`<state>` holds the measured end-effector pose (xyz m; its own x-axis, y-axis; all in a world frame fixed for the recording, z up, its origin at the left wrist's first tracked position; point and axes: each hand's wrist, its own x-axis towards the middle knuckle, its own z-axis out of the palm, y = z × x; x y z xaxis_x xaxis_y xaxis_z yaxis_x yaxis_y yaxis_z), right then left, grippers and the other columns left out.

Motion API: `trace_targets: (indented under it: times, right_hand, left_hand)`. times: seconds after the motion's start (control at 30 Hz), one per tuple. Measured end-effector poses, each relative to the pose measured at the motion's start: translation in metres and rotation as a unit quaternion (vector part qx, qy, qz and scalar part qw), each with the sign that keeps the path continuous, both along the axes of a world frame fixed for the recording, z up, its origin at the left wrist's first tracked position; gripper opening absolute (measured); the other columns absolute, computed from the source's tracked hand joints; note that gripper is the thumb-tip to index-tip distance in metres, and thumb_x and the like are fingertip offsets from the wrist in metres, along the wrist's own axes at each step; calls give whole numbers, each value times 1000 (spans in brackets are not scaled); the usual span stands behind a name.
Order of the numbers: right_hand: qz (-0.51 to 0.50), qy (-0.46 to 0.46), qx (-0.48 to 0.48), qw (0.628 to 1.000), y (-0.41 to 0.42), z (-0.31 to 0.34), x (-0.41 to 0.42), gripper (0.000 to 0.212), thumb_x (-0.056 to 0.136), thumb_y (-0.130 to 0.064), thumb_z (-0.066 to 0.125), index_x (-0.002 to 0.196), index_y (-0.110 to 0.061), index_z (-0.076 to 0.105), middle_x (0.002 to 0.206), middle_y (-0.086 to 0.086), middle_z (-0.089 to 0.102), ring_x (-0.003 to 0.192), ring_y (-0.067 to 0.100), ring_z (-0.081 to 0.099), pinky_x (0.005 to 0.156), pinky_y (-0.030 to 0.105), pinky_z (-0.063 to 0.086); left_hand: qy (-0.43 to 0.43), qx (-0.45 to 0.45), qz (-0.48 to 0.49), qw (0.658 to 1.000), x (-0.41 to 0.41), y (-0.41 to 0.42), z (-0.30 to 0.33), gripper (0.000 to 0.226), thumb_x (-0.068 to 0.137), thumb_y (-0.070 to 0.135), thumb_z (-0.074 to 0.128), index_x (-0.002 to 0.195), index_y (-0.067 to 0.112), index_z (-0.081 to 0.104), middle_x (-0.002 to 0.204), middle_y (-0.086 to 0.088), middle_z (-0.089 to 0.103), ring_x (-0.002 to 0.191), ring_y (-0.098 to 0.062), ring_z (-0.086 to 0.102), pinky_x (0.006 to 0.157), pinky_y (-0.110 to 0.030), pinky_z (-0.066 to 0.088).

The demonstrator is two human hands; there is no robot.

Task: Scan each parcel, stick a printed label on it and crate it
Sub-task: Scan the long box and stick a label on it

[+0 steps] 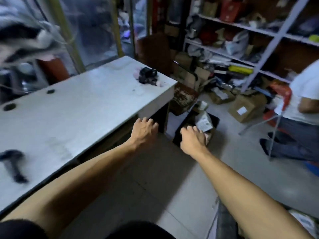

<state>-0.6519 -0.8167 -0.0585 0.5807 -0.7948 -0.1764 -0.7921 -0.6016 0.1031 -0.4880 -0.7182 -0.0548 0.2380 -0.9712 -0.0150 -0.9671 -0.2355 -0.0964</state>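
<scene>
Parcels (204,123) sit in a black crate (214,122) on the floor, just past the right end of the desk (72,118). Top one is a grey-white bag with a printed label facing up, a pinkish one beside it, partly hidden by the right hand.

Right hand (194,138) reaches out over the near edge of the crate, knuckles up, fingers curled downward. Fingertips hidden, so grip on a parcel cannot be told. Left hand (144,129) hangs beside the desk's right end, just left of the crate, fingers loosely curled, nothing in it, grip released. Both forearms bare, stretched forward from the bottom of the view.

On the desk: a black handheld scanner (12,163) lies at the near left, blurred. A small black device with pink scraps (147,75) sits at the far right corner. Two round cable holes along the far edge.

Right of the crate, well apart, cardboard boxes (245,107) lie on the floor, one with a white label. Behind them metal shelves (241,45) packed with bags and boxes. Another person in a white shirt (305,94) and jeans sits at the right edge of the view, beyond the boxes. Picture is motion-blurred, fine detail unreadable.
</scene>
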Motion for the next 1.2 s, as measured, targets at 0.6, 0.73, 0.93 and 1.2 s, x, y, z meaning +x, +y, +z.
trace_targets:
  times: [0.6, 0.73, 0.93, 1.2]
  right_hand:
    - [555, -35, -13, 831, 381, 27, 371, 37, 95, -27, 50, 130, -16, 52, 131, 8, 55, 125, 30, 47, 98, 40, 39]
    - [623, -37, 8, 781, 449, 21, 403, 39, 94, -29, 50, 130, -15, 52, 131, 9, 54, 124, 30, 46, 98, 41, 38]
    - [669, -47, 27, 741, 520, 7, 483, 35, 91, -22, 50, 125, -14, 55, 124, 7, 57, 118, 29, 47, 89, 37, 37]
    - [698, -26, 54, 714, 584, -18, 593, 35, 91, -24, 51, 125, -14, 54, 124, 8, 57, 118, 29, 48, 91, 37, 38]
  left_hand:
    - [6, -16, 564, 825, 186, 477, 17, 27, 94, 28, 51, 116, 16, 59, 118, -6, 60, 110, -28, 54, 87, -37, 41]
    - [8, -20, 625, 780, 199, 535, 18, 30, 94, 32, 51, 117, 16, 60, 113, -5, 59, 105, -27, 54, 84, -37, 40]
    - [30, -20, 693, 720, 244, 599, 7, 31, 92, 27, 50, 119, 15, 60, 116, -6, 60, 106, -28, 56, 84, -37, 47]
    - [99, -60, 774, 623, 318, 661, -33, 37, 87, 27, 52, 122, 19, 63, 127, -3, 61, 117, -28, 56, 91, -36, 48]
